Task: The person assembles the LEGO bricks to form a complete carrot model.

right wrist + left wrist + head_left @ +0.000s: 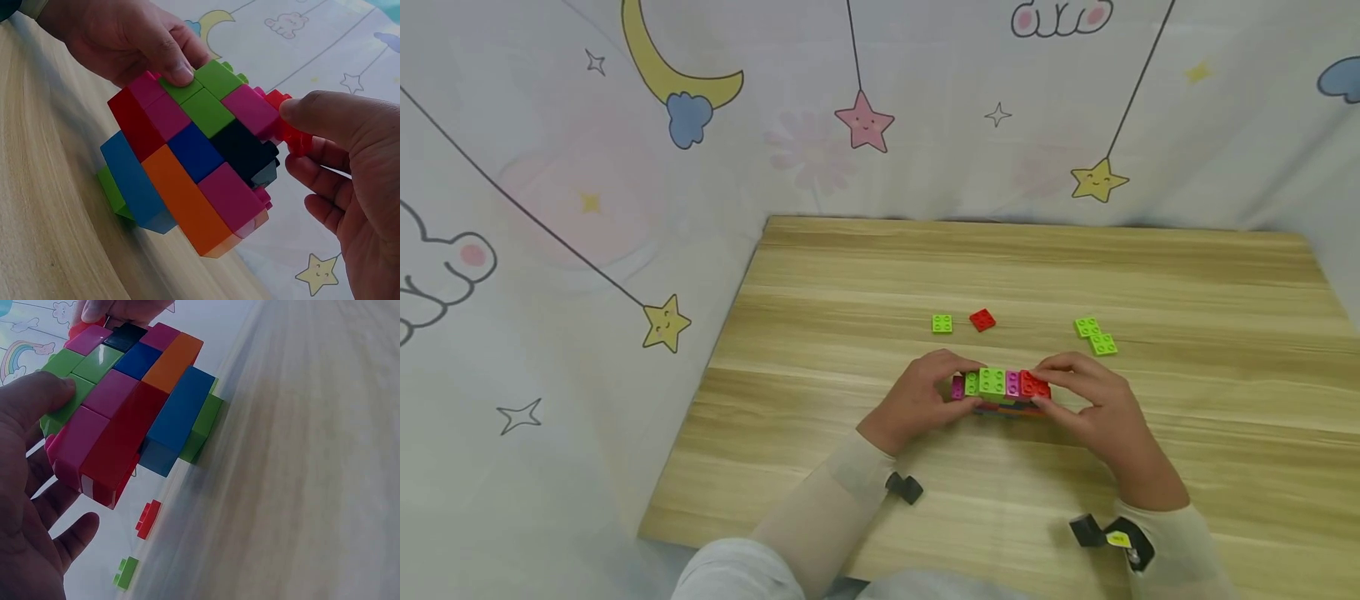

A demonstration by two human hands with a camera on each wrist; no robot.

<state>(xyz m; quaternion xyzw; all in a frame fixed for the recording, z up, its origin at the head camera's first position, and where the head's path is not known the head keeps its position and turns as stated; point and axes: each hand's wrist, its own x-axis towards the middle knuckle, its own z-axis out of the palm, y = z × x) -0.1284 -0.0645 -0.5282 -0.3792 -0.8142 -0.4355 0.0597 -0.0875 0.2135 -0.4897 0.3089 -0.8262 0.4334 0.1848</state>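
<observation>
A wall of stacked toy building bricks [992, 381] stands on the table between the hands, in green, magenta, red, blue, orange and black layers. The left hand [921, 396] grips its left end, with the thumb pressed on a green brick [65, 403] near the top. At the upper right end, the right hand [1093, 400] pinches a red brick [297, 140] between thumb and fingers. That red brick sits against a magenta brick [253, 110] and juts past the black brick [244, 150] below. Whether it is fully pressed down, I cannot tell.
Behind the wall of bricks lie a loose green brick [942, 324] and a loose red brick [982, 320]. Farther right, two green bricks [1103, 344] touch at their corners. The wooden table [820, 300] meets a patterned cloth [925, 167] at the back and left.
</observation>
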